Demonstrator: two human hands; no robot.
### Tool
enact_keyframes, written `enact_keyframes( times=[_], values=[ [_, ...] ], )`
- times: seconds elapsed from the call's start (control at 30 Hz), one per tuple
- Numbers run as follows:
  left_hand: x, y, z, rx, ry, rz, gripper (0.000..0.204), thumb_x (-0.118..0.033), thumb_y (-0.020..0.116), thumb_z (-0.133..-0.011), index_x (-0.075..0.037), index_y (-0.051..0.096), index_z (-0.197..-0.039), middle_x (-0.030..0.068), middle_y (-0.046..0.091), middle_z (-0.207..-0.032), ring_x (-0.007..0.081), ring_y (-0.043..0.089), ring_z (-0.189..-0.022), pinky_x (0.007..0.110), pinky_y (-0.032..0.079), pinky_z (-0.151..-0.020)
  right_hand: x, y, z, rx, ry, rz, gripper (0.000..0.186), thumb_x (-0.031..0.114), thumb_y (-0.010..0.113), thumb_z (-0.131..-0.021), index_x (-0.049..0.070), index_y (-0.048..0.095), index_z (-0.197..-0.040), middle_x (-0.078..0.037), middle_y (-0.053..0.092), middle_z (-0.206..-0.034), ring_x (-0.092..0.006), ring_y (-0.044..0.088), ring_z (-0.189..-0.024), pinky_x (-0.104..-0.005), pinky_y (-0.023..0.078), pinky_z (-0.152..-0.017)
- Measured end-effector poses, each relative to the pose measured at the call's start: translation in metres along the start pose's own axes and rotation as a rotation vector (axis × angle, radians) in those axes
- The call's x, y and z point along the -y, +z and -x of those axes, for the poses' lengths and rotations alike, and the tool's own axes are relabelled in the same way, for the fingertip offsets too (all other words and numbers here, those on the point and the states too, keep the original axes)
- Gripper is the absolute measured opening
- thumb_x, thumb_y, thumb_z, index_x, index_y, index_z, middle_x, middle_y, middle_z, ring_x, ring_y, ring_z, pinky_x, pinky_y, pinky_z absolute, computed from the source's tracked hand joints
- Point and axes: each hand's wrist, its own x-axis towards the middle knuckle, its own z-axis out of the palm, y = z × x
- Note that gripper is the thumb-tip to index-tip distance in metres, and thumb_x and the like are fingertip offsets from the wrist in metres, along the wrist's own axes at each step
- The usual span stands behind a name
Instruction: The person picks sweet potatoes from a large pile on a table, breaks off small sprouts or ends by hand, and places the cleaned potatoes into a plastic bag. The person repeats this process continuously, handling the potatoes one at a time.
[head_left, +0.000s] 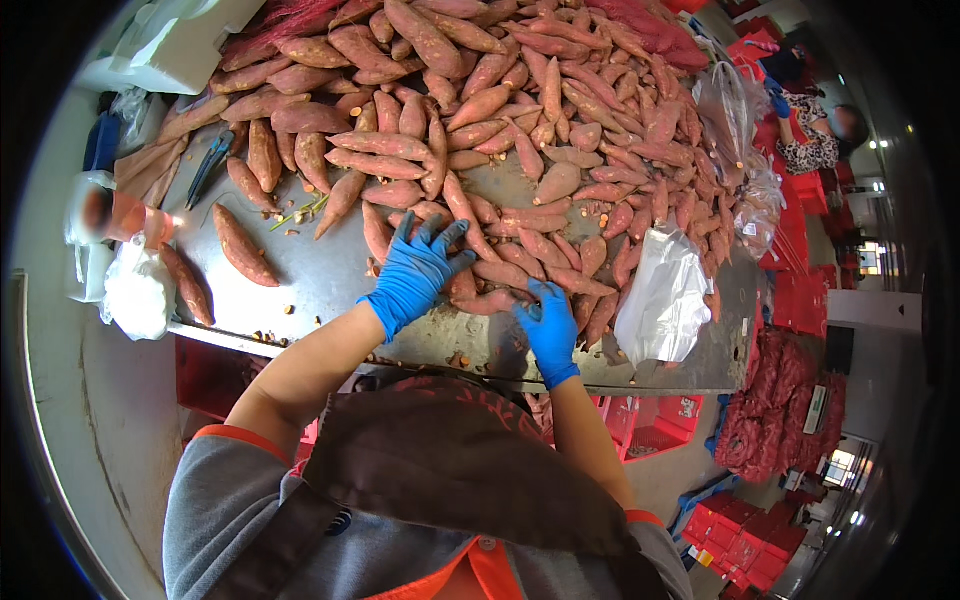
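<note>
A large heap of reddish sweet potatoes [590, 150] covers most of the metal table [330, 290]. Both my hands wear blue gloves. My left hand [412, 268] lies with spread fingers over sweet potatoes at the heap's near edge. Just right of it, my right hand [550, 328] has its thumb and fingers curved round the right end of a sweet potato [488, 302]. Its other end reaches toward my left hand. A single sweet potato [243, 246] lies apart on the left, and another [187, 284] rests at the table's left edge.
Blue-handled cutters [210, 170] lie at the left beside a brown cloth [150, 175]. A white plastic bag [664, 297] sits right of my right hand. Small cut pieces litter the near edge. Red crates [655, 425] stand below the table; another person [810, 130] is at far right.
</note>
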Motion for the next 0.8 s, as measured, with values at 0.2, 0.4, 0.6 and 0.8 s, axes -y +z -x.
enact_keyframes(
  times=[0.2, 0.4, 0.6, 0.8],
  values=[
    [0.011, -0.02, 0.01, 0.12, -0.016, 0.19, 0.063, -0.032, 0.075, -0.06, -0.03, 0.057, -0.12, 0.0059, 0.046, -0.129, 0.0311, 0.039, -0.122, 0.059, 0.02, -0.104, -0.019, -0.025, -0.002, -0.205, 0.025, -0.185, 0.041, 0.015, 0.069, -0.08, 0.005, 0.059, -0.118, -0.011, 0.061, -0.105, -0.0176, 0.059, -0.091, -0.0282, 0.048, -0.08],
    [0.037, -0.023, 0.024, 0.077, -0.095, 0.43, 0.075, -0.013, 0.077, -0.057, -0.021, 0.052, -0.127, 0.016, 0.035, -0.14, 0.04, 0.034, -0.125, 0.049, 0.028, -0.105, -0.035, -0.057, 0.026, -0.488, 0.241, -0.499, 0.03, 0.006, 0.059, -0.086, 0.0, 0.057, -0.116, -0.006, 0.06, -0.106, -0.0114, 0.053, -0.086, -0.0252, 0.045, -0.077],
    [0.038, -0.044, 0.047, -0.044, -0.197, 0.572, 0.077, -0.006, 0.073, -0.061, -0.019, 0.048, -0.132, 0.0189, 0.03, -0.142, 0.04, 0.032, -0.128, 0.044, 0.03, -0.106, -0.098, -0.116, 0.004, -0.784, 0.126, -0.027, 0.039, 0.009, 0.065, -0.082, 0.0, 0.055, -0.118, -0.01, 0.055, -0.113, -0.0181, 0.052, -0.097, -0.0299, 0.043, -0.085],
    [0.023, -0.049, 0.048, -0.024, -0.194, 0.541, 0.068, -0.006, 0.071, -0.064, -0.016, 0.051, -0.129, 0.0179, 0.033, -0.141, 0.039, 0.032, -0.128, 0.044, 0.028, -0.106, -0.216, -0.123, -0.001, -0.507, 0.437, 0.31, 0.068, 0.027, 0.078, -0.066, -0.003, 0.05, -0.12, -0.02, 0.057, -0.109, -0.0303, 0.057, -0.095, -0.0379, 0.045, -0.082]
  ],
)
